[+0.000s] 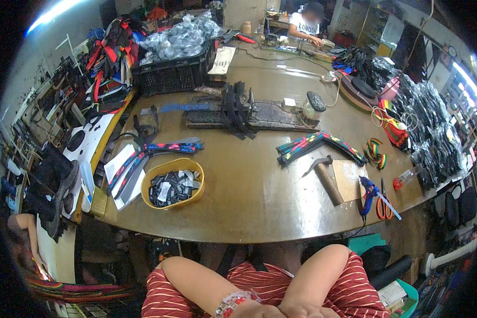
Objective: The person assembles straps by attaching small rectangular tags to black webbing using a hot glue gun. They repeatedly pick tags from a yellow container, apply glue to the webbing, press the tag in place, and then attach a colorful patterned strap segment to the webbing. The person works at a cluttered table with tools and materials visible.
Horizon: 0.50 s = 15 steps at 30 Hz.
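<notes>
My left hand, with a beaded bracelet on its wrist, and my right hand are close together at the lower edge. Both are largely cut off and their fingers cannot be made out. They are over my lap, above red striped cloth, apart from the table. On the brown table stands a yellow basket of small black plastic parts. A hammer rests on a tan board. Beside it are a blue glue gun and orange-handled scissors.
Colourful patterned straps lie in bundles at both sides. Mid-table is a dark bench block with black straps and a jar. A black crate holds bagged parts. Another person works at the far end; another person's arm shows lower left.
</notes>
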### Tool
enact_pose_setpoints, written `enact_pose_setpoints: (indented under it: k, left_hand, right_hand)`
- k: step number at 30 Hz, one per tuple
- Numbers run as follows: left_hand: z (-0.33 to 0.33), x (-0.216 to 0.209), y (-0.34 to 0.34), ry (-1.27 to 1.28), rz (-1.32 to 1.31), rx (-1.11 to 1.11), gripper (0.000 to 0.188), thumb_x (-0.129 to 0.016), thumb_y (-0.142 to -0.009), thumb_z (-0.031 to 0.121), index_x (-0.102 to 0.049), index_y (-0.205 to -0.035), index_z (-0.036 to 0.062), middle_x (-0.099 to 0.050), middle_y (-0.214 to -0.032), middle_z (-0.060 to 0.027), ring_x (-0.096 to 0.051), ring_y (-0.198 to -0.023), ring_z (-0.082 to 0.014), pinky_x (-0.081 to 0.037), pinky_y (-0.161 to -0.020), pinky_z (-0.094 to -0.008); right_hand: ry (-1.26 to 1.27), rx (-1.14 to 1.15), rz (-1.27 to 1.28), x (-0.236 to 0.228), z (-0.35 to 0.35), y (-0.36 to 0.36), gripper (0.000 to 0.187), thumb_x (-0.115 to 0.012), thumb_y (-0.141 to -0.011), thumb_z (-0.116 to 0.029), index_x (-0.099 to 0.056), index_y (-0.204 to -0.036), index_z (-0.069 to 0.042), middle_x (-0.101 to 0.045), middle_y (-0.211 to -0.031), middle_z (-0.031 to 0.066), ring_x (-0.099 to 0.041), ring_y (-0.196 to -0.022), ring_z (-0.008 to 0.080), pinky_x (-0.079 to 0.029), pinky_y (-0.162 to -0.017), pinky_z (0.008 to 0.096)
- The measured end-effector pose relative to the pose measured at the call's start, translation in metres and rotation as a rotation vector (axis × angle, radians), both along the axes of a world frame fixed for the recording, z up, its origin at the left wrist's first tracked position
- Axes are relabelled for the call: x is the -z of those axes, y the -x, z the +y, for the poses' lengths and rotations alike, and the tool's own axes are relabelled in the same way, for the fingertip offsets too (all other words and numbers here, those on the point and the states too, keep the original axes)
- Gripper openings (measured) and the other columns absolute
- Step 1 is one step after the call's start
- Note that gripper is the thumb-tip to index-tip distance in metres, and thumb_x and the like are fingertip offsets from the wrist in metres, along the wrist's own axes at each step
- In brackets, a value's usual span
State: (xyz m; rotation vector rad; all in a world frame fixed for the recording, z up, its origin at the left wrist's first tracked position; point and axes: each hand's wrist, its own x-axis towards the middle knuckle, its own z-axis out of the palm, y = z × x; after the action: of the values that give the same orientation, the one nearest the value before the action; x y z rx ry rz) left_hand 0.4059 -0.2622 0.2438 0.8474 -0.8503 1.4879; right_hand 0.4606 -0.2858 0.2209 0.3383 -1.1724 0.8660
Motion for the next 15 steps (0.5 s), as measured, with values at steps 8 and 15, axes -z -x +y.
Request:
enact_pose_setpoints:
  k: [8,15]
  left_hand:
    - [0.053,-0.022,0.028,-0.154,0.493,-0.115,0.086,-0.028,-0.091,0.063,-0.050,-0.116,-0.0166,-0.059,-0.109,-0.0305,-0.060,-0.102,-0.0349,-0.047,-0.093,-0.0404]
    - [-0.006,0.005,0.014,-0.107,0.177,0.485,0.108,-0.035,-0.083,0.074,-0.033,-0.126,-0.0245,-0.033,-0.134,-0.0409,-0.042,-0.125,-0.0438,-0.039,-0.101,-0.0485]
  right_hand:
    - [-0.215,1.197,-0.284,0.072,0.111,-0.055,0.021,-0.056,-0.086,-0.026,-0.058,-0.093,-0.006,-0.057,-0.096,0.0167,-0.057,-0.081,0.0307,-0.047,-0.070,0.0443]
    - [-0.100,1.266,-1.306,0.132,0.229,-0.131,0.031,-0.067,-0.074,-0.012,-0.059,-0.103,-0.007,-0.054,-0.106,0.0138,-0.051,-0.103,0.0336,-0.042,-0.086,0.0453]
